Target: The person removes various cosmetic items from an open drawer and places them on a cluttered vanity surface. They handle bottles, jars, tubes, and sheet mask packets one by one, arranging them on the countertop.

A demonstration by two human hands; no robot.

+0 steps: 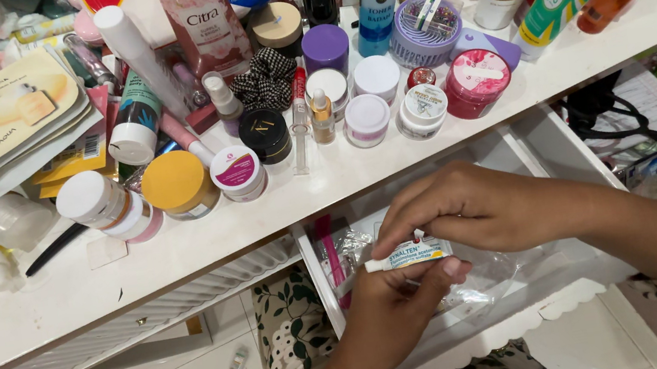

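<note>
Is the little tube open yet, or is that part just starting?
Looks like it is just starting. Already done: the drawer under the white table is pulled open and the small tube is out. In hand: left hand holds it from below, right hand pinches it from above. Left: the white cap end seems on.

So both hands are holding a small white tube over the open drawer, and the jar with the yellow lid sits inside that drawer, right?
Not quite. The jar with the yellow lid sits on the white tabletop, not in the open drawer. The head view shows it. The left hand and right hand do hold the small white tube.
</note>
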